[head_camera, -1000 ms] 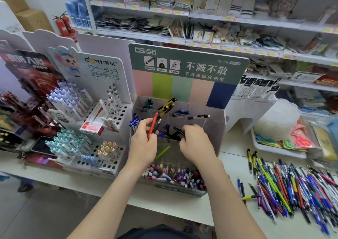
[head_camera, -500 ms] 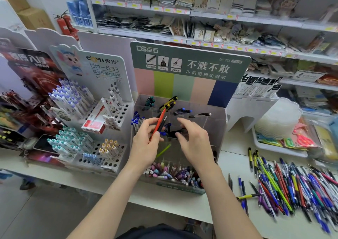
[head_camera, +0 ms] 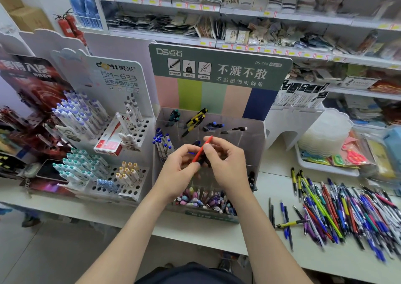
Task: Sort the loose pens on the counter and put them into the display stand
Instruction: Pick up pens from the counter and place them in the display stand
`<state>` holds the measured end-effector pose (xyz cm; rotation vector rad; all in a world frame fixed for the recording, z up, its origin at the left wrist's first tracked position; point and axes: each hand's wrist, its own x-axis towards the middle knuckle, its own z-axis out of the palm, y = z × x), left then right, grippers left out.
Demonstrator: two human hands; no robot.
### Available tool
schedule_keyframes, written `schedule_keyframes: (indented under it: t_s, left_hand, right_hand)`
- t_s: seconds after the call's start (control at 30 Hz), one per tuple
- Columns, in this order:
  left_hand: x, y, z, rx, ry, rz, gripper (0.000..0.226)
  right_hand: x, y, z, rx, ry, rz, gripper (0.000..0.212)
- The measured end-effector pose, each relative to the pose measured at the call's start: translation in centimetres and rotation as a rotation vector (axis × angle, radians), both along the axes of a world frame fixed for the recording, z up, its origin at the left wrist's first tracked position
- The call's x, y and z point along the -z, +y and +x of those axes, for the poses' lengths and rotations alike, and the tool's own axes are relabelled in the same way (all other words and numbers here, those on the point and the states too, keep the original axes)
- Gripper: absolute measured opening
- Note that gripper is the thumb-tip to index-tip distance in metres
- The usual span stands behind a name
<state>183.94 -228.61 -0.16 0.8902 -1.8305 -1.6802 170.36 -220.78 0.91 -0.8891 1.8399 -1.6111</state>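
A clear acrylic display stand with a green header sits on the counter, with a few pens leaning in its upper compartments and pastel pens in its front tray. In front of it my left hand and my right hand both pinch a red pen, which tilts up to the right. A dark pen seems tucked in my left hand under the red one. A big pile of loose pens lies on the counter to the right.
A white pegboard stand with white-and-blue pens and a red box stands to the left. A white tray with clear lids and scissors sits at the back right. Shop shelves run behind. The counter's front edge is near my body.
My hands have drawn back from the stand's middle compartments and come together. The right hand, earlier over the black pens in the stand, now pinches the red pen held by the left.
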Motion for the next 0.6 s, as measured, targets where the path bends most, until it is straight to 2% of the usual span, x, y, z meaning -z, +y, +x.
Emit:
schedule_keyframes:
  t_s: [0.13, 0.2, 0.27, 0.4, 0.5, 0.6]
  left_hand:
    - [1.2, 0.3, 0.2, 0.044, -0.139, -0.044, 0.036]
    - [1.7, 0.5, 0.3, -0.021, -0.230, -0.084, 0.035]
    - [2.1, 0.7, 0.5, -0.080, -0.337, -0.119, 0.029]
    - [3.0, 0.9, 0.7, -0.056, -0.531, -0.166, 0.017]
    - [3.7, 1.1, 0.6, -0.025, -0.580, -0.188, 0.023]
    - [3.7, 1.6, 0.6, 0.008, -0.582, -0.227, 0.035]
  right_hand:
    - [-0.5, 1.1, -0.6, 0.173, -0.158, -0.199, 0.017]
    - [-0.7, 2.0, -1.3, 0.253, -0.128, -0.273, 0.020]
    - [-0.2, 3.1, -1.9, 0.228, -0.099, -0.265, 0.024]
    - [2.9, 4.9, -2.3, 0.079, 0.101, -0.015, 0.032]
    - [4.8, 5.6, -2.1, -0.110, 0.316, 0.322, 0.042]
    - [5.8, 5.6, -1.5, -0.234, 0.464, 0.613, 0.042]
